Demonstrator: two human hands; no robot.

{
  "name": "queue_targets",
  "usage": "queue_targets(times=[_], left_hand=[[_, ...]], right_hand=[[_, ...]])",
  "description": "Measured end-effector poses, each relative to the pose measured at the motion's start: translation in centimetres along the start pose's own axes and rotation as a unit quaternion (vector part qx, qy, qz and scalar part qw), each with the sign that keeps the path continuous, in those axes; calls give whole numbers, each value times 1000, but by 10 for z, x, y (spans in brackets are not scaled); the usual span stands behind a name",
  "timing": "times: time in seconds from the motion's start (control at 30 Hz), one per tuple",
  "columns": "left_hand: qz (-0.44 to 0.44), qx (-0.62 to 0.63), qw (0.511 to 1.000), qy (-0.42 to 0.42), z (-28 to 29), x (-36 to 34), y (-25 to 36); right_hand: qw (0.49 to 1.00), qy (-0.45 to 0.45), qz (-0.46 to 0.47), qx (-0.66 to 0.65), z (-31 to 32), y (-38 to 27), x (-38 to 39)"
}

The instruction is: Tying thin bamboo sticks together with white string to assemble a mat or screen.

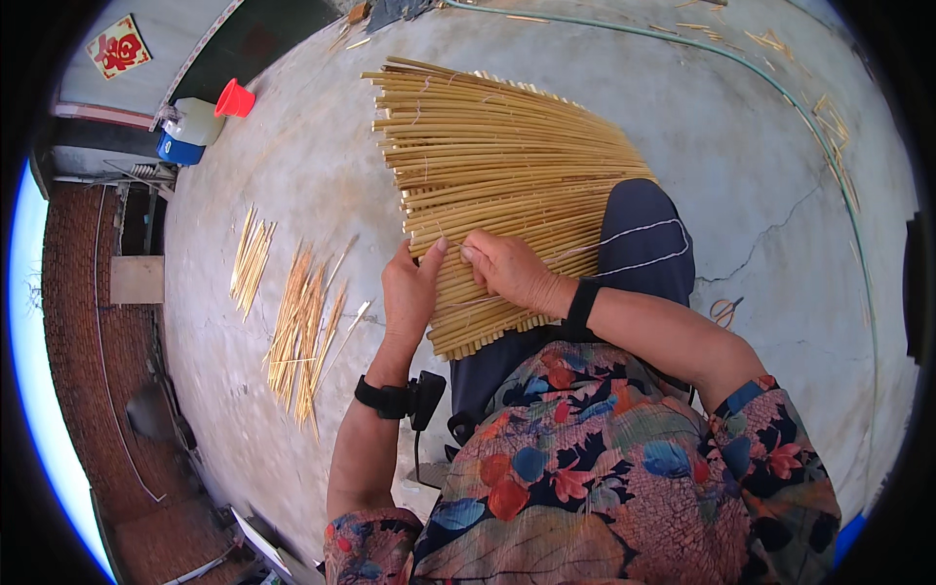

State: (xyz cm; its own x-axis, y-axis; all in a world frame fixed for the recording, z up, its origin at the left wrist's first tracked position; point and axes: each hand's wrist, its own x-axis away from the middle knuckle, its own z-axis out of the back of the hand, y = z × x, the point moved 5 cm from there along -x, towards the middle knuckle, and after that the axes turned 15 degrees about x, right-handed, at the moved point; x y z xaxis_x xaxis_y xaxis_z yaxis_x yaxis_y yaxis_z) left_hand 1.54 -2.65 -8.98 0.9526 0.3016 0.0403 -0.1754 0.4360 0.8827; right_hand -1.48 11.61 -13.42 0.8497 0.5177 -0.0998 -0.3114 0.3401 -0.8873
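Note:
Across my lap lies a mat of thin yellow reed stalks (507,136), laid side by side and tied with white string. My left hand (409,291) grips the mat's left edge, thumb on top and the other fingers partly hidden at the edge. Curled over the stalks just beside it is my right hand (515,273), its thumb and fingers pinched together; what they hold is too small to make out. A loose loop of white string (643,230) runs from near the right hand over my dark-trousered knee (639,210).
Bundles of loose stalks (297,331) lie on the concrete floor at left. Scissors (724,312) rest on the right, and a green hose (780,93) curves past there. A red bucket (234,98) and a pale plastic jug (198,122) stand at the far left.

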Motion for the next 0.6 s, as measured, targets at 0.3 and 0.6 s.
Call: queue_targets(times=[0.3, 0.6], left_hand=[[-16, 0, 1000, -8, 0, 2, 4], [-14, -4, 1000, -14, -1, 1, 4]], right_hand=[[990, -22, -118, -72, 76, 28, 11], [995, 62, -55, 50, 90, 32, 30]])
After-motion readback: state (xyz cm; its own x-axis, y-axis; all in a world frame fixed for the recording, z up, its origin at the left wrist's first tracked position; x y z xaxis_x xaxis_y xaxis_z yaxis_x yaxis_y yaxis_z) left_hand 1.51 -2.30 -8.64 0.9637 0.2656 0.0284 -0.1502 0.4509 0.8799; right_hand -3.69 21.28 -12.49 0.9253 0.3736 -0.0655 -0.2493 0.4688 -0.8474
